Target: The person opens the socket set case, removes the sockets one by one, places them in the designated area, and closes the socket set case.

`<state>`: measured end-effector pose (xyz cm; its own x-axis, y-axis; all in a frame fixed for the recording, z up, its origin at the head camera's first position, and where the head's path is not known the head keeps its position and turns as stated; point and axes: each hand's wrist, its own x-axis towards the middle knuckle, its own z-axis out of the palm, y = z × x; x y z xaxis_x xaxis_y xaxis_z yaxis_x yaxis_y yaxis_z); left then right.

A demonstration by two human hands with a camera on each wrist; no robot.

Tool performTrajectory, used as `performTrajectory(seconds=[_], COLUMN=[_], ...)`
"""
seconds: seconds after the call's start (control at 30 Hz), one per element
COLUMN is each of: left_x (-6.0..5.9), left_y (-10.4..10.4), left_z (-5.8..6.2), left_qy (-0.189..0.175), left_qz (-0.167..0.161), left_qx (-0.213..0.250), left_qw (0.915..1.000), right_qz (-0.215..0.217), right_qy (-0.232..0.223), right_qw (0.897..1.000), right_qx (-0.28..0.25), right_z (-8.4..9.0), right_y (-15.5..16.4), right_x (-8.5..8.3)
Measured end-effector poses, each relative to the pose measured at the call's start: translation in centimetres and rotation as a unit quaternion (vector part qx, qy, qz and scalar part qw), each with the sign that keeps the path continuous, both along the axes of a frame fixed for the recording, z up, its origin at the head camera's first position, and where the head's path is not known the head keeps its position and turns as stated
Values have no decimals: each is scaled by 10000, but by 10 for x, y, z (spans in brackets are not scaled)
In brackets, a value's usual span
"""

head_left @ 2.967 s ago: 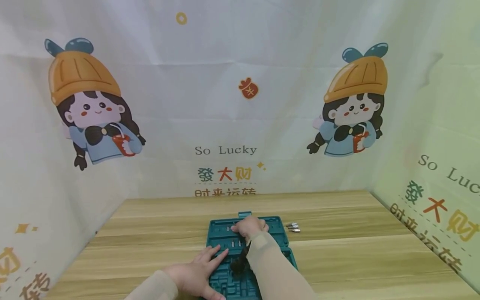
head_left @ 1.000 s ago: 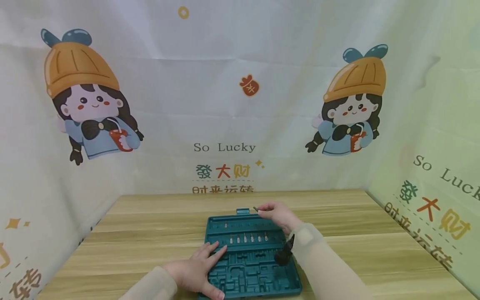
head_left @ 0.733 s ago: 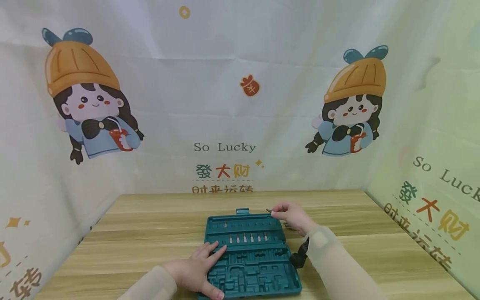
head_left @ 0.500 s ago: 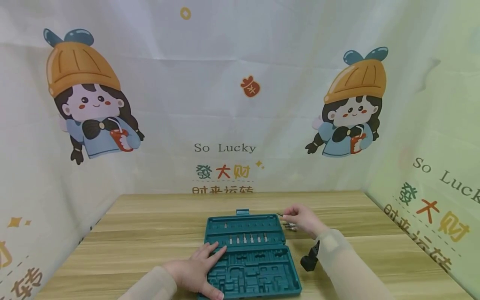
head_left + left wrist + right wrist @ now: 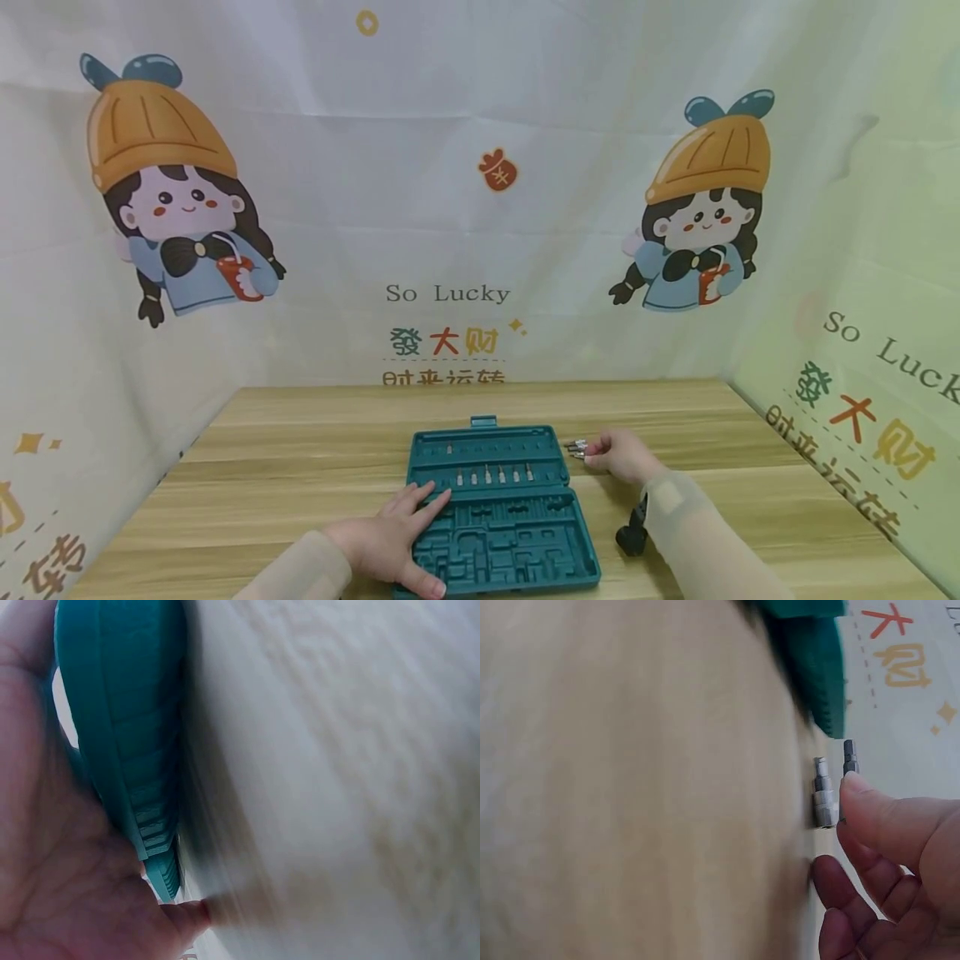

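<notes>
The right hand [image 5: 621, 456] has shifted from the latch [image 5: 483, 421] to the loose bits [image 5: 578, 447] on the table [image 5: 712, 471], pinching a dark driver bit [image 5: 850, 755], apparently grouping it with them. The bit case [image 5: 501, 500] holds one bit [image 5: 450, 447] behind a row of six [image 5: 487, 477]; the left hand [image 5: 390, 537] lies spread on its left edge.

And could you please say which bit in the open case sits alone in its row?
The lone bit at the left of the teal case, in its far row; the other six bits share the nearer row.
</notes>
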<state>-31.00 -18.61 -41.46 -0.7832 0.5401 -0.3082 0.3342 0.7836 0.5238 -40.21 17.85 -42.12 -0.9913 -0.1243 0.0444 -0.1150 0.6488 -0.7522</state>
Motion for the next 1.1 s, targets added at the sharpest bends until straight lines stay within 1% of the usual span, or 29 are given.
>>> performTrajectory(seconds=[0.17, 0.27, 0.4, 0.6, 0.67, 0.8, 0.87, 0.97, 1.1], left_x=[0, 0, 0, -3, -2, 2, 3, 1, -3], left_y=[-1, -1, 0, -2, -2, 0, 1, -1, -3], left_z=[0, 0, -1, -6, -4, 3, 4, 2, -4], left_qy=[75, 80, 72, 72, 23, 33, 47, 52, 54], left_qz=[-4, 8, 22, 23, 36, 37, 47, 35, -21], left_qx=[-18, -49, -67, 59, 13, -124, -155, -137, -24], left_qw=[10000, 10000, 9999, 10000, 10000, 9999, 9999, 9999, 10000], right_qz=[-79, -70, -65, -30, -49, -51, -50, -52, -77], right_qy=[-16, 69, 171, 246, 260, 316, 345, 370, 255], right_qw=[10000, 9999, 9998, 9994, 9992, 9987, 9985, 9984, 9993], right_qx=[-37, -28, 78, 236, 295, 401, 429, 413, 268], right_z=[-3, -4, -4, -5, -7, -8, -8, -9, -9], right_y=[0, 0, 1, 1, 0, -2, -2, -2, 0], right_x=[0, 0, 1, -1, -2, -3, -3, -4, -4])
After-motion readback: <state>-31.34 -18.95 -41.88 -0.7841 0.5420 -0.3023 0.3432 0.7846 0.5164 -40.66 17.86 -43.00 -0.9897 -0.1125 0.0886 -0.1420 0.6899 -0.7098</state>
